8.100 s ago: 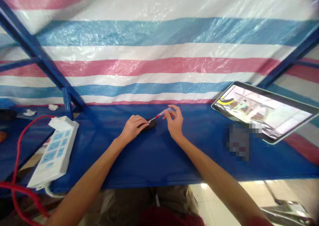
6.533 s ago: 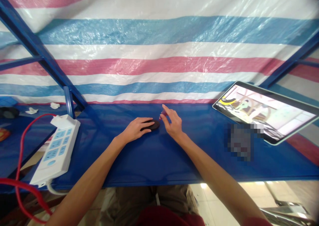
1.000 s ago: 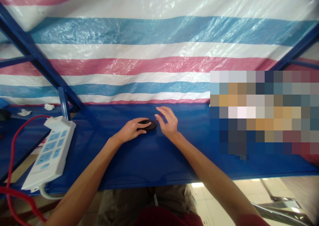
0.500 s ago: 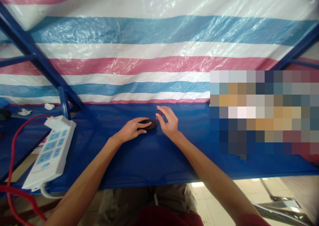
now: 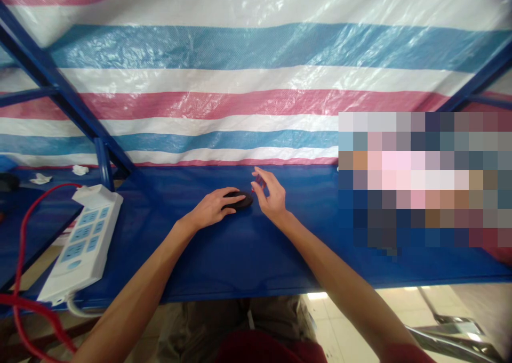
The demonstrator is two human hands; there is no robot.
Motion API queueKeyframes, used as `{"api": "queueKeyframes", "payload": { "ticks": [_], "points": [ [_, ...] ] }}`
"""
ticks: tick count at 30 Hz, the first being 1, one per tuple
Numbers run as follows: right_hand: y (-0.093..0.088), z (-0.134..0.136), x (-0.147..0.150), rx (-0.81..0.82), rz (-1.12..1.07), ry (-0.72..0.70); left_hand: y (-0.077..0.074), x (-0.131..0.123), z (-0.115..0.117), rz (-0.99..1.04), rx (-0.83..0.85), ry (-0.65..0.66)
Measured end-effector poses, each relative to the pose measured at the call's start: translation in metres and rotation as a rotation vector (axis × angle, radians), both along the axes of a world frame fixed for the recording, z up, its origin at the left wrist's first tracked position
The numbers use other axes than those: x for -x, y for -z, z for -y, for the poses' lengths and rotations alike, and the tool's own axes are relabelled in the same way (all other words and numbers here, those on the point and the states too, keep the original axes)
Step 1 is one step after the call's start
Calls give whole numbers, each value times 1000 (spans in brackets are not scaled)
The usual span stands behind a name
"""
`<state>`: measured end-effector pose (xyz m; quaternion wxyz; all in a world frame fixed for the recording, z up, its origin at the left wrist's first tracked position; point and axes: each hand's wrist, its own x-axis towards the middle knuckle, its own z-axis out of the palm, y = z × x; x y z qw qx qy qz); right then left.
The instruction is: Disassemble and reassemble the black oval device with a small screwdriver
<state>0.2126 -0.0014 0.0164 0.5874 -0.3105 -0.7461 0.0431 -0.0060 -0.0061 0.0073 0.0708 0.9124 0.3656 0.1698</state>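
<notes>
A flat black oval object [image 5: 246, 200] lies on the blue-covered table [image 5: 240, 261], just ahead of my body. My left hand [image 5: 212, 208] rests over its near left side, with the fingers lying across its top. My right hand [image 5: 272, 192] hovers just to the right of it, fingers spread and curved. A tiny red speck shows near the right fingertips, too small to identify. No tool is visible in that hand.
A white power strip [image 5: 80, 245] with blue panels lies at the left, with a red cable [image 5: 22, 245] beside it. A pixelated patch [image 5: 420, 182] covers the table's right end. Blue steel struts [image 5: 64, 104] stand before a striped tarp [image 5: 256, 102].
The red-and-clear tool held in my right hand in the earliest frames is no longer visible. Over the last second, my right fingers have spread slightly. A pixelated patch now covers the earlier tablet.
</notes>
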Motion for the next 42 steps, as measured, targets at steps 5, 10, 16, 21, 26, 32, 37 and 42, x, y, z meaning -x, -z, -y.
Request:
{"api": "queueKeyframes", "payload": {
  "ticks": [5, 10, 16, 21, 26, 32, 37, 42],
  "points": [
    [-2, 0, 0, 14, 51, -11, -1, -2, 2, -58, -51, 9],
    [-2, 0, 0, 40, 73, -9, 0, -7, 4, -114, -118, 2],
    [-1, -2, -3, 49, 10, 44, -1, -10, 7, -121, -153, -3],
    [-5, -2, -6, 45, -55, 108, -4, -12, 10, -144, -151, -24],
    [-1, -15, -17, 252, -91, 269, -2, -9, 8, -116, -86, -25],
    [20, -35, -26, 577, 205, 319, -5, 0, 5, -34, 49, 18],
    [31, -38, -21, 631, 360, 348, -7, 5, 2, 5, 102, 15],
    [30, -43, -18, 665, 468, 401, -5, 7, -1, 89, 77, 25]
  ]
}}
